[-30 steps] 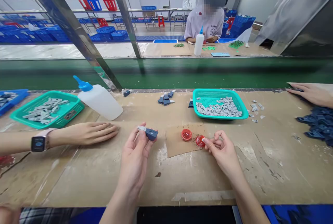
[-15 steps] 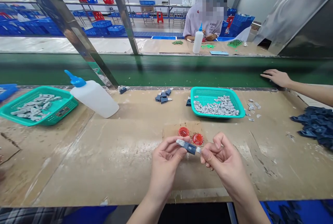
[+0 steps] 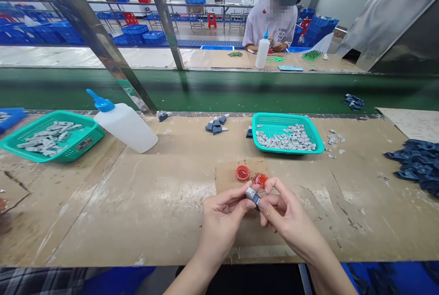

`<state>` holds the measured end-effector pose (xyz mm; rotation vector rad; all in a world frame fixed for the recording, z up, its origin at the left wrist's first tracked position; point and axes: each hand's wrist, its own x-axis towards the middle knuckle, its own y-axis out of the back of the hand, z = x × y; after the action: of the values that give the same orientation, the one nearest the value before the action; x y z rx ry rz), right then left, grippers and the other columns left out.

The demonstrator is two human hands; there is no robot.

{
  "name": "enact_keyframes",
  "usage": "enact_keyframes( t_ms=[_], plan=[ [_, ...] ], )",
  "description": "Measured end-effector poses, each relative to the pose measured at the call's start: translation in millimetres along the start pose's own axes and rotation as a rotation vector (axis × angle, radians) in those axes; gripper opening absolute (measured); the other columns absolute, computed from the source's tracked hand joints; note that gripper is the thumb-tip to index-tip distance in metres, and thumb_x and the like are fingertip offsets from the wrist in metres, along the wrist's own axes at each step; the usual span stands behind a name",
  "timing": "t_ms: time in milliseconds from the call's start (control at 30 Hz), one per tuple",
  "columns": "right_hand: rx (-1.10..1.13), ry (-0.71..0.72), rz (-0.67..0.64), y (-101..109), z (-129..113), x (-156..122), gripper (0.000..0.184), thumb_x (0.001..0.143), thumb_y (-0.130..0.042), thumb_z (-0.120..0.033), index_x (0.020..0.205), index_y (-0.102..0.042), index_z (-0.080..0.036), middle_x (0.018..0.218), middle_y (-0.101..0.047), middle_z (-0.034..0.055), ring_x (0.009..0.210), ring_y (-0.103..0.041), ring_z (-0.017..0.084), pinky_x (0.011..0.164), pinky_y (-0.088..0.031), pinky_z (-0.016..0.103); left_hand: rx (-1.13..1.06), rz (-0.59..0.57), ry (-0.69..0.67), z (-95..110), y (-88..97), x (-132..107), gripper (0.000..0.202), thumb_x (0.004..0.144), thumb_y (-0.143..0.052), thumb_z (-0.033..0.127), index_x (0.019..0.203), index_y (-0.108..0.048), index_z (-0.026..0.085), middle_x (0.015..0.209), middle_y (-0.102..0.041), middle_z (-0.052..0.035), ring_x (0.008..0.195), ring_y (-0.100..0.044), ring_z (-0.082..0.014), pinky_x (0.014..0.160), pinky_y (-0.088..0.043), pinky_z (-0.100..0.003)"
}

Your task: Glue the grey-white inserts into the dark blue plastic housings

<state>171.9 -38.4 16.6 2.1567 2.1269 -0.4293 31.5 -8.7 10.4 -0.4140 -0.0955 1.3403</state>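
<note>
Between my two hands is a small dark blue and grey plastic piece (image 3: pixel 253 196), held above the table. My left hand (image 3: pixel 221 222) pinches its grey end between thumb and fingers. The fingers of my right hand (image 3: pixel 286 215) close on its near right end, which they partly hide. Just beyond my fingertips, two red caps with wet-looking red insides stand on a cardboard patch: the left cap (image 3: pixel 243 173) is in full view, the right cap (image 3: pixel 261 180) is partly covered by my right hand.
A green basket (image 3: pixel 288 149) of grey parts stands ahead, another green basket (image 3: pixel 73 154) at left beside a tilted white bottle (image 3: pixel 128 126). Blue pieces (image 3: pixel 216 126) lie mid-table, with a dark blue heap (image 3: pixel 414 164) at right. Across the green belt (image 3: pixel 219 93) a person (image 3: pixel 270 25) sits working.
My right hand has moved left against the piece, which is now turned more steeply. Another person's hand has left the belt at right, where a cluster of dark blue pieces now shows.
</note>
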Motion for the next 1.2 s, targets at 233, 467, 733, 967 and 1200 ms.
enact_keyframes(
  t_ms=[233, 467, 733, 967, 1200],
  plan=[
    [-0.055, -0.019, -0.028, 6.9, -9.8, 5.3, 0.035, 0.088, -0.051, -0.057, 0.085, -0.042, -0.024, 0.064, -0.061, -0.0034, 0.056, -0.054, 0.012, 0.051, -0.036, 0.022, -0.052, -0.113, 0.06, 7.0, 0.5, 3.3, 0.04, 0.072, -0.076, 0.018, 0.112, -0.07, 0.018, 0.116, -0.07, -0.0112, 0.11, -0.065, -0.0262, 0.097, -0.051, -0.036],
    [-1.003, 0.148, 0.357, 97.0, -43.8, 85.1, 0.02, 0.089, -0.053, -0.038, 0.1, -0.063, -0.025, 0.09, -0.071, 0.0046, 0.077, -0.064, 0.02, 0.065, -0.043, 0.03, -0.006, 0.11, 0.025, 16.1, 54.6, 23.5, 0.046, 0.078, -0.071, 0.028, 0.123, -0.062, 0.019, 0.12, -0.068, -0.0106, 0.12, -0.057, -0.0246, 0.11, -0.036, -0.037],
    [-1.354, -0.041, 0.303, 113.2, -53.0, 177.0, 0.021, 0.074, -0.07, -0.039, 0.068, -0.072, -0.018, 0.074, -0.072, 0.0125, 0.075, -0.066, 0.028, 0.061, -0.042, 0.033, 0.217, 0.423, -0.064, 42.1, 147.6, 31.0, 0.057, 0.069, -0.077, 0.037, 0.12, -0.06, 0.021, 0.115, -0.068, -0.0083, 0.12, -0.055, -0.027, 0.112, -0.031, -0.043],
    [-1.377, -0.116, 0.216, 114.1, -46.1, 190.0, 0.019, 0.074, -0.071, -0.034, 0.063, -0.071, -0.019, 0.073, -0.072, 0.0112, 0.074, -0.067, 0.028, 0.057, -0.041, 0.032, 0.926, 0.432, -0.107, 54.2, 195.9, 49.7, 0.045, 0.072, -0.065, 0.03, 0.115, -0.064, 0.02, 0.112, -0.069, -0.0132, 0.113, -0.059, -0.0371, 0.101, -0.04, -0.053],
    [-1.364, -0.087, 0.174, 106.3, -50.0, 196.7, 0.022, 0.073, -0.07, -0.041, 0.065, -0.073, -0.02, 0.073, -0.073, 0.0103, 0.072, -0.067, 0.026, 0.056, -0.042, 0.03, 1.655, 0.274, -0.457, 72.6, 183.4, 102.1, 0.045, 0.076, -0.046, 0.016, 0.118, -0.062, 0.014, 0.127, -0.058, -0.0195, 0.122, -0.048, -0.0419, 0.103, -0.034, -0.056]
  ],
)
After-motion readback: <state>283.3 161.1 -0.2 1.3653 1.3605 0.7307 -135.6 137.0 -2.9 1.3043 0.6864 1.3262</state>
